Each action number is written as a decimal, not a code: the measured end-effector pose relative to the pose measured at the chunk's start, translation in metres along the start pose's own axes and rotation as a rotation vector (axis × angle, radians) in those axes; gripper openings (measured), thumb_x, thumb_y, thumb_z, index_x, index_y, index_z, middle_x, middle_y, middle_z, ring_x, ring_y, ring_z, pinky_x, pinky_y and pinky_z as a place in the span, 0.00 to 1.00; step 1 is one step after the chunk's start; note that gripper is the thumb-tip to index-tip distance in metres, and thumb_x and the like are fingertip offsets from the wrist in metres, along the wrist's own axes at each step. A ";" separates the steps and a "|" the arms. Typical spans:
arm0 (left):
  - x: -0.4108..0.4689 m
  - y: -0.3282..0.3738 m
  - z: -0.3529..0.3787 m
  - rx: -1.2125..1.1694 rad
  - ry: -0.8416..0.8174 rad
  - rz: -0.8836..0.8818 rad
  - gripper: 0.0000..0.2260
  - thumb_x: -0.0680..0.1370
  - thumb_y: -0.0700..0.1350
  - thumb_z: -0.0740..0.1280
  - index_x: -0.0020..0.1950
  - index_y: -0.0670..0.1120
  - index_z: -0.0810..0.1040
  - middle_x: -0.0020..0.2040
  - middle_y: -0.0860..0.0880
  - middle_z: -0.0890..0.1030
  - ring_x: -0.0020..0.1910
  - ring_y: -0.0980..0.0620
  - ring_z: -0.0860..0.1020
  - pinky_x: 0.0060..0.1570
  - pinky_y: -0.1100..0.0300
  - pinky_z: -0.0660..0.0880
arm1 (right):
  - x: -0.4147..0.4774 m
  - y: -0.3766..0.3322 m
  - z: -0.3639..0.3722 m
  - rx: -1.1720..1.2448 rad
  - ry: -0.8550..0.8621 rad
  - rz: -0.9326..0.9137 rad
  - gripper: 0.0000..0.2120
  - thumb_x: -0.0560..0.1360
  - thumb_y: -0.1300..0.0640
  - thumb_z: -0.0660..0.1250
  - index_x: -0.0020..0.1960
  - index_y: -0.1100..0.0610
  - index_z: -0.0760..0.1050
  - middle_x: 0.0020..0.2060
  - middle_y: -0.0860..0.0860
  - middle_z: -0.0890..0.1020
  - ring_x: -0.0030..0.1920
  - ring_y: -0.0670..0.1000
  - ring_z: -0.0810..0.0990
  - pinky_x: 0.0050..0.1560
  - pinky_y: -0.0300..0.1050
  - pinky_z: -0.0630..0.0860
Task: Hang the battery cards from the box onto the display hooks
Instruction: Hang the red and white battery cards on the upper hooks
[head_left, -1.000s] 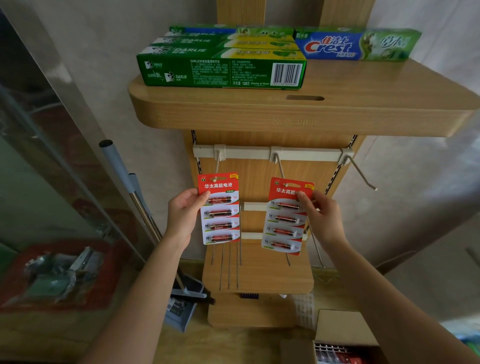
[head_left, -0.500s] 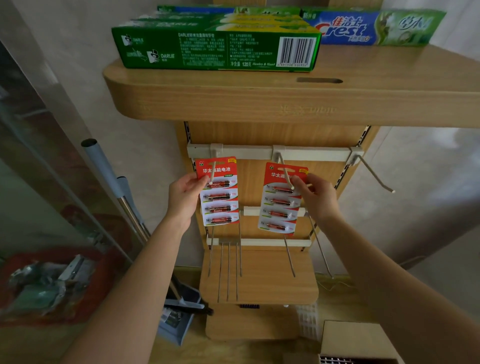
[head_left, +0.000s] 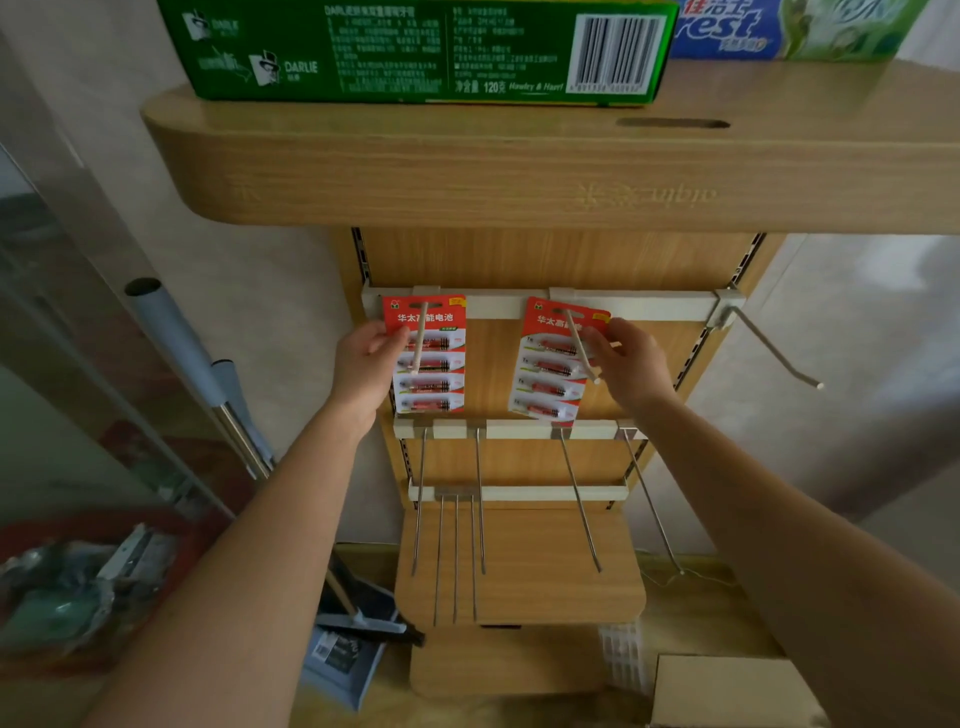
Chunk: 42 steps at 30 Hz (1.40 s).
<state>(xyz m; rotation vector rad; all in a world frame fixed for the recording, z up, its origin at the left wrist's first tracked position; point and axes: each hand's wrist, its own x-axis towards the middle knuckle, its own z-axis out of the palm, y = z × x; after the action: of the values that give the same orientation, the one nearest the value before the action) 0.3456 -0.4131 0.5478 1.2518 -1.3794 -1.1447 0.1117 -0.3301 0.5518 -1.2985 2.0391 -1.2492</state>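
Head view. The fingers of the left hand are curled and pinch the left edge of the left battery card near its red header, thumb on the front face. The fingers of the right hand are likewise curled and pinch the right edge of the right battery card at header height.

Each card is threaded on a peg. The left hook passes through the hang slot of the left battery card, its tip projecting in front of the batteries; this card hangs roughly upright. The middle hook passes through the slot of the right battery card, which tilts slightly, lower end towards the left. Both hooks spring from the top rail. A third hook at the right end of that rail carries nothing.

Below, two lower rails carry several long bare pegs hanging over a small wooden shelf.

Above, the upper shelf bears a green toothpaste carton and, beside it, a blue toothpaste carton.

On the floor at lower right, a corner of the cardboard box shows; its contents cannot be seen. A broom handle leans at the left, with a dustpan at its foot.
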 end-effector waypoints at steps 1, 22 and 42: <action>-0.001 -0.001 -0.001 0.015 0.004 -0.002 0.07 0.79 0.44 0.63 0.40 0.47 0.75 0.39 0.54 0.78 0.39 0.60 0.75 0.37 0.69 0.70 | -0.002 0.002 0.000 0.013 0.012 -0.001 0.14 0.79 0.52 0.59 0.61 0.58 0.73 0.51 0.53 0.80 0.48 0.50 0.78 0.46 0.43 0.76; -0.164 -0.092 0.055 0.696 -0.217 0.219 0.08 0.78 0.44 0.63 0.55 0.48 0.75 0.48 0.56 0.77 0.44 0.60 0.74 0.39 0.73 0.68 | -0.143 0.136 -0.039 -0.193 -0.106 0.245 0.12 0.78 0.58 0.61 0.59 0.54 0.76 0.55 0.52 0.81 0.49 0.48 0.77 0.50 0.41 0.75; -0.344 -0.150 0.274 0.848 -0.376 -0.027 0.05 0.78 0.45 0.62 0.50 0.48 0.78 0.45 0.52 0.81 0.40 0.56 0.78 0.39 0.65 0.74 | -0.215 0.339 -0.219 -0.305 -0.325 0.420 0.13 0.75 0.58 0.61 0.57 0.51 0.79 0.53 0.52 0.82 0.53 0.55 0.79 0.53 0.45 0.75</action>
<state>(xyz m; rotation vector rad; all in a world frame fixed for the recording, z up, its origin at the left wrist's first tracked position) 0.1172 -0.0628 0.3457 1.6761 -2.2762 -0.8442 -0.1131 0.0136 0.3499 -1.0324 2.1592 -0.5219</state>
